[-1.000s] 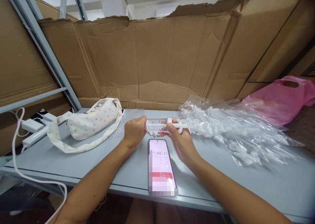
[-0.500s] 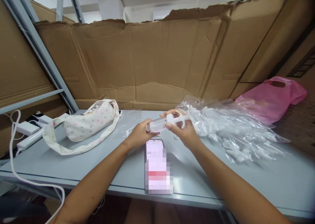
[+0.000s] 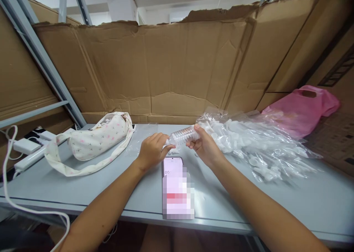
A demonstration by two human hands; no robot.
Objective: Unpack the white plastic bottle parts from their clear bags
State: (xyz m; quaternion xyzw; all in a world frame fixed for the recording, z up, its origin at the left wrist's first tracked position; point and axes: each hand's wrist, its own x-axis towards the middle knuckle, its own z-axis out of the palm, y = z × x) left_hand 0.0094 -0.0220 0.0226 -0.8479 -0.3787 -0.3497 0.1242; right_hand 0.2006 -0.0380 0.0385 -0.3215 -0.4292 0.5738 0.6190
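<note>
Both hands hold one clear plastic syringe [image 3: 183, 136] just above the grey table [image 3: 83, 187]. My left hand [image 3: 151, 151] pinches its near tip. My right hand [image 3: 204, 145] grips the barrel's far end, fingers wrapped round it. The syringe lies almost level, tilted slightly up to the right. A phone [image 3: 177, 187] with a lit screen lies flat on the table right under the hands. A clear bag of several white plastic syringe parts [image 3: 249, 141] sprawls to the right, close behind my right hand.
A white flowered shoulder bag [image 3: 96, 139] lies at the left. White power strips and a cable [image 3: 26, 147] sit at the far left edge. A pink plastic bag [image 3: 301, 110] rests at the right. Cardboard sheets [image 3: 177, 67] wall the back; a metal rack post [image 3: 44, 60] slants left.
The white plunger that stuck out to the right has gone into the barrel. My right hand moved from beneath the syringe to its far end. The camera turned slightly.
</note>
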